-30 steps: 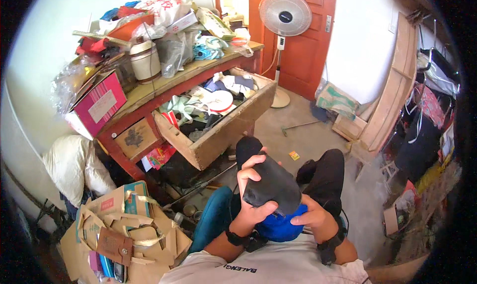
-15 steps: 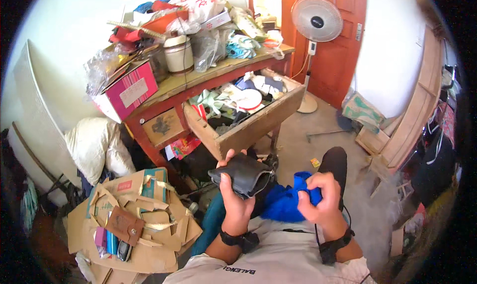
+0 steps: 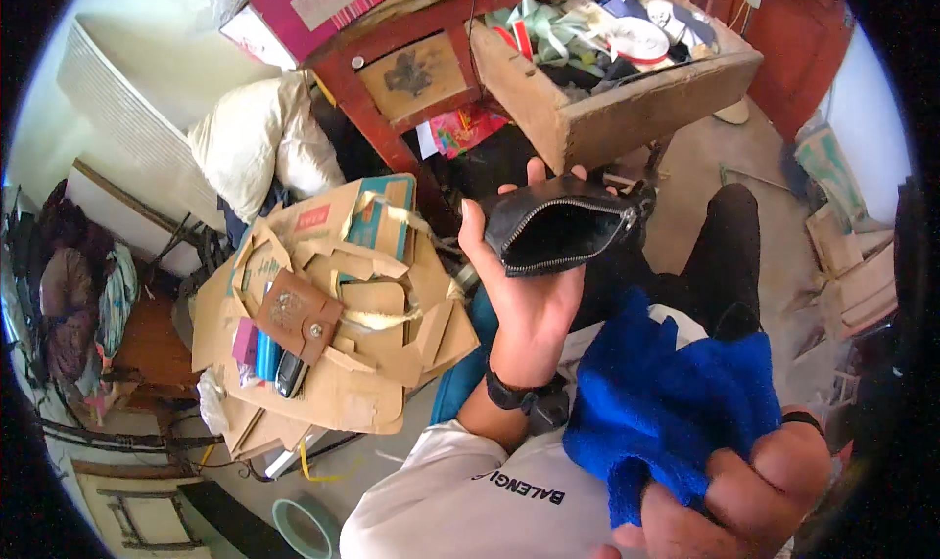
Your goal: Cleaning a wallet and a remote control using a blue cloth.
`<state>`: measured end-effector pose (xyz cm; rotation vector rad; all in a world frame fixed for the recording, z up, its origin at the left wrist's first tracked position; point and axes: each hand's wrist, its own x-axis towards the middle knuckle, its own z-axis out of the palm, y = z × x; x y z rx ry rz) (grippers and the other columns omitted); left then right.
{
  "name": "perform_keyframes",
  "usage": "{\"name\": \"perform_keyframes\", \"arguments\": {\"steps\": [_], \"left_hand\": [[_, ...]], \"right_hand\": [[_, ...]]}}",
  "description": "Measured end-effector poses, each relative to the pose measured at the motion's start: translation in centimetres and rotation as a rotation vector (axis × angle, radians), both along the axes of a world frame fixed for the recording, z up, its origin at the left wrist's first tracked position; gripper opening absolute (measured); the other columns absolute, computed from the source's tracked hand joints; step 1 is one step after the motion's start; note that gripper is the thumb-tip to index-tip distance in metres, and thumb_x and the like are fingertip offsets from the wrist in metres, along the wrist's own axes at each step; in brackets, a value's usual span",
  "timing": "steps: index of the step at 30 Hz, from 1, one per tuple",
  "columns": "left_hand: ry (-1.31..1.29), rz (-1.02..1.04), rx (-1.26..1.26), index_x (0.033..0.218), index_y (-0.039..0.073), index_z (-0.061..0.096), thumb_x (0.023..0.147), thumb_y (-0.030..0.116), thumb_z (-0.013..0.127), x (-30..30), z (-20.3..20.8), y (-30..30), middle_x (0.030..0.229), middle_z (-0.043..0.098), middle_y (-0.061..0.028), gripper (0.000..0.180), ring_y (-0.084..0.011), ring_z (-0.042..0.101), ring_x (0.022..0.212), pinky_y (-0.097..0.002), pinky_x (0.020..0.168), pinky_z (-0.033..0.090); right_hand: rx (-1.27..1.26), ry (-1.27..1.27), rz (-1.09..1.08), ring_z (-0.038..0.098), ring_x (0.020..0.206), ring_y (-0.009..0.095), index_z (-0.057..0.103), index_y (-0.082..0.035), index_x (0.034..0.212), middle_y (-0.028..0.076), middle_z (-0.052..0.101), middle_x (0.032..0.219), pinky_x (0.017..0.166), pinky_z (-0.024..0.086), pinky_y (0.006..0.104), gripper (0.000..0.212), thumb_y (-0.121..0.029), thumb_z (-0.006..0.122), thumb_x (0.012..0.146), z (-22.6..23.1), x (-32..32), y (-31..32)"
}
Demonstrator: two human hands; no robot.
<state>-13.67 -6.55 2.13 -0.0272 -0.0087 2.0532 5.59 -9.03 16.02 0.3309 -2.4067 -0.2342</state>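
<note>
Black pouch (image 3: pixel 564 224), zip (image 3: pixel 560 263) undone and mouth wide, sits in the left hand (image 3: pixel 534 300). That hand curls under it, thumb by its left side. Next comes the blue cloth (image 3: pixel 676 393), bunched in the right hand (image 3: pixel 744 510). I'd hold the pouch still and keep loose cloth off the zip's teeth.

Left hand (image 3: pixel 534 300) holds unzipped black pouch (image 3: pixel 563 221); right hand (image 3: pixel 739 495) grips blue cloth (image 3: pixel 666 393).

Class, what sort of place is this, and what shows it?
Probably a cluttered household room: a stuffed, open wooden drawer, a pink striped cardboard box and torn brown cardboard sheets suggest it.
</note>
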Motion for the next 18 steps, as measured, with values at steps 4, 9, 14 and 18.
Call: {"name": "perform_keyframes", "arguments": {"steps": [4,9,14,18], "left_hand": [[-0.036,0.051,-0.026,0.09,0.011,0.07,0.088,0.06,0.056,-0.9,-0.5,-0.6,0.12,0.066,-0.014,0.051,-0.043,0.048,0.126,-0.0662,0.113,0.024],[-0.035,0.041,0.031,0.091,0.009,0.07,0.088,0.061,0.056,-1.1,-0.4,-0.7,0.122,0.065,-0.0145,0.053,-0.0451,0.047,0.126,-0.0659,0.114,0.023],[-0.012,-0.023,0.125,0.094,0.007,0.071,0.086,0.063,0.056,-0.7,-0.6,-0.3,0.124,0.064,-0.0158,0.058,-0.0459,0.041,0.132,-0.0656,0.115,0.02],[-0.006,0.02,0.181,0.097,0.006,0.072,0.086,0.062,0.058,-0.7,-1.0,-0.6,0.129,0.062,-0.0165,0.059,-0.0473,0.035,0.136,-0.066,0.116,0.015]], "right_hand": [[-0.023,0.067,-0.035,0.04,0.053,0.015,0.064,-0.015,0.083,0.001,0.053,0.081,0.051,0.028,0.0306,0.014,-0.021,0.073,0.075,-1.3,-1.0,-0.6],[-0.026,0.117,-0.132,0.038,0.051,0.014,0.062,-0.016,0.08,-0.002,0.051,0.074,0.051,0.029,0.0308,0.014,-0.023,0.07,0.072,-2.2,-1.5,-1.3],[-0.048,0.133,-0.416,0.036,0.049,0.014,0.059,-0.018,0.078,-0.004,0.049,0.067,0.051,0.029,0.0311,0.014,-0.024,0.067,0.069,-2.6,-1.9,-0.6],[-0.439,-0.205,-0.586,0.057,0.048,0.025,0.065,-0.011,0.088,0.006,0.056,0.057,0.047,0.041,0.0387,0.025,-0.031,0.075,0.077,-2.7,-2.1,5.2]]}}
